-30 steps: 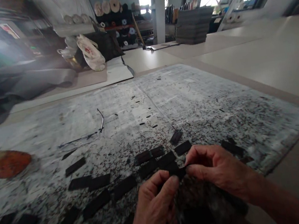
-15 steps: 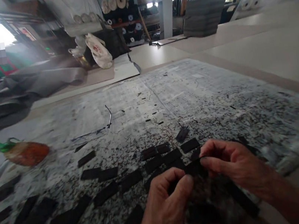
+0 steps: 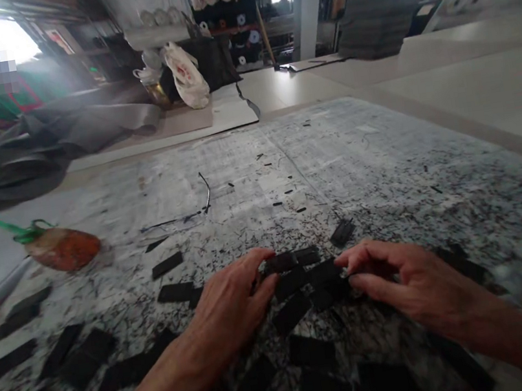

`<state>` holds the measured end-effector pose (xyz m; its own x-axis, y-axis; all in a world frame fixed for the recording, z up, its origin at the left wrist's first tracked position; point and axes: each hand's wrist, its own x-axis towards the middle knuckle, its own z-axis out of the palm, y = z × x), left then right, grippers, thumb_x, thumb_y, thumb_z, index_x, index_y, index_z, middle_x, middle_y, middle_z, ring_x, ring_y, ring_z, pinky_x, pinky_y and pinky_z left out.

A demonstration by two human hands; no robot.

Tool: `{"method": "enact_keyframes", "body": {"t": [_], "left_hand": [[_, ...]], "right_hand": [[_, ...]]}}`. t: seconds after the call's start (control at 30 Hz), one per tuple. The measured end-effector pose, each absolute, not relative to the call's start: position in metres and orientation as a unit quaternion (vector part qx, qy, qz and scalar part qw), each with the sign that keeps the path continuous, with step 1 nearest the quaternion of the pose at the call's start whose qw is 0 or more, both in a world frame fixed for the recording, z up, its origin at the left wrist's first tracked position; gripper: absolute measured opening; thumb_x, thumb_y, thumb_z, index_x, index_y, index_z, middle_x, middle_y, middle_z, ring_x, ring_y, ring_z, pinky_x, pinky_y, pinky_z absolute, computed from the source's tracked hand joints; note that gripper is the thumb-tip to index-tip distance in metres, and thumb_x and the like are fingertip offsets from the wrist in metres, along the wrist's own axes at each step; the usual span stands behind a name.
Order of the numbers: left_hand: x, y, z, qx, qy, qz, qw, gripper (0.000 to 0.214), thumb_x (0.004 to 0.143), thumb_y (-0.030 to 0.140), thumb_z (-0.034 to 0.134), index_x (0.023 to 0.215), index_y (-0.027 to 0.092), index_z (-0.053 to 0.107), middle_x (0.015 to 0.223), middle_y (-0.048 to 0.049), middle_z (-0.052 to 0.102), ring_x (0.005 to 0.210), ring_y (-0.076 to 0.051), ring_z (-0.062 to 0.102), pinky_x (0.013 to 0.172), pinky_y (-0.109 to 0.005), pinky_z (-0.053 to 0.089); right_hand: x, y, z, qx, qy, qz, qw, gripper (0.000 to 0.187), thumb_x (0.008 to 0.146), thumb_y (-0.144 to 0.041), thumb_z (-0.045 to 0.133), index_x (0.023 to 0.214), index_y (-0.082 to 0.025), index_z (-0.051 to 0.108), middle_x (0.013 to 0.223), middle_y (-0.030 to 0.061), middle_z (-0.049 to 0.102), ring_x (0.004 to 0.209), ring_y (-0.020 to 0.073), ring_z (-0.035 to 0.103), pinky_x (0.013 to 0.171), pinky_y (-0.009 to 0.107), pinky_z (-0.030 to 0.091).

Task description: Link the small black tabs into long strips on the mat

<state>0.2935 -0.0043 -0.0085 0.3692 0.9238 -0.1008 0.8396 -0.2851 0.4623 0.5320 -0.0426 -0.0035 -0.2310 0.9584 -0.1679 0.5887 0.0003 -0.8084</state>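
Observation:
Several flat black rectangular pieces [image 3: 300, 257] lie scattered over a scored, speckled cutting mat [image 3: 359, 167]. My left hand [image 3: 230, 301] reaches forward with its fingers stretched out, and the fingertips touch one black piece in the middle cluster. My right hand [image 3: 401, 279] is closed in a pinch, thumb and forefinger on the edge of a black piece [image 3: 335, 281] in the same cluster. More black pieces [image 3: 83, 353] lie in rows to the left and in front of me.
An orange-red lump with a green handle [image 3: 65, 247] lies at the mat's left. A thin black offcut strip [image 3: 204, 194] curls mid-mat. Grey fabric [image 3: 84, 127], a white bag [image 3: 187, 76] and stacked grey sheets [image 3: 375, 21] sit behind. A person in green [image 3: 7, 106] is far left.
My left hand has let go of the piece both hands held and moved forward to the cluster. My right hand has lowered to the mat. The view has shifted right.

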Motion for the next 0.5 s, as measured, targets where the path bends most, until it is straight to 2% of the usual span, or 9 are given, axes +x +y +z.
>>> {"method": "enact_keyframes", "body": {"t": [0.1, 0.27, 0.37, 0.5], "left_hand": [[0.292, 0.0, -0.014, 0.812, 0.536, 0.071, 0.221, 0.025, 0.086, 0.031, 0.046, 0.11, 0.025, 0.052, 0.07, 0.0022, 0.057, 0.064, -0.016, 0.055, 0.062, -0.027, 0.037], [0.289, 0.003, -0.02, 0.823, 0.518, 0.063, 0.225, 0.022, 0.087, 0.031, 0.045, 0.108, 0.027, 0.05, 0.086, 0.001, 0.064, 0.077, -0.017, 0.061, 0.069, -0.028, 0.04], [0.289, 0.005, -0.021, 0.825, 0.518, 0.055, 0.219, 0.021, 0.088, 0.031, 0.043, 0.107, 0.027, 0.05, 0.083, 0.0011, 0.064, 0.075, -0.018, 0.061, 0.066, -0.028, 0.039], [0.291, 0.009, -0.018, 0.827, 0.521, 0.035, 0.206, 0.018, 0.085, 0.031, 0.045, 0.101, 0.025, 0.051, 0.07, 0.0022, 0.062, 0.063, -0.018, 0.059, 0.056, -0.026, 0.034]], "right_hand": [[0.522, -0.038, -0.004, -0.553, -0.729, 0.351, 0.197, 0.01, 0.078, -0.017, 0.05, 0.08, -0.022, 0.059, 0.095, 0.0004, 0.066, 0.073, 0.0135, 0.059, 0.064, 0.023, 0.044], [0.512, -0.034, -0.009, -0.546, -0.761, 0.317, 0.151, 0.014, 0.079, -0.016, 0.05, 0.085, -0.022, 0.061, 0.098, 0.0016, 0.065, 0.078, 0.0141, 0.059, 0.069, 0.024, 0.045], [0.51, -0.033, -0.01, -0.544, -0.762, 0.323, 0.136, 0.013, 0.08, -0.015, 0.049, 0.085, -0.021, 0.059, 0.1, 0.0016, 0.064, 0.083, 0.0146, 0.059, 0.073, 0.024, 0.045], [0.509, -0.031, -0.01, -0.538, -0.766, 0.322, 0.143, 0.012, 0.08, -0.012, 0.048, 0.081, -0.021, 0.056, 0.099, 0.0007, 0.064, 0.09, 0.0147, 0.059, 0.078, 0.024, 0.043]]}}
